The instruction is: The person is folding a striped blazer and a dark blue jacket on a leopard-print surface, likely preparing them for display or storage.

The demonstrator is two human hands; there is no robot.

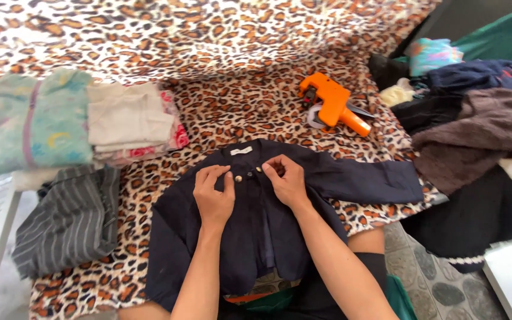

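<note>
A dark navy jacket (351, 178) lies face up on the leopard-print cloth (238, 101), collar away from me, sleeves spread to both sides. My left hand (213, 195) pinches the left front edge beside a small metal button. My right hand (285, 178) pinches the right front edge near the collar, fingertips at another button. The two hands sit close together at the jacket's front opening.
An orange tagging gun (333, 104) lies on the cloth beyond the jacket. Folded clothes are stacked at the left: a pale green piece (40, 121), cream pieces (128, 118), a grey striped one (69, 222). A loose heap of dark garments (481, 130) fills the right.
</note>
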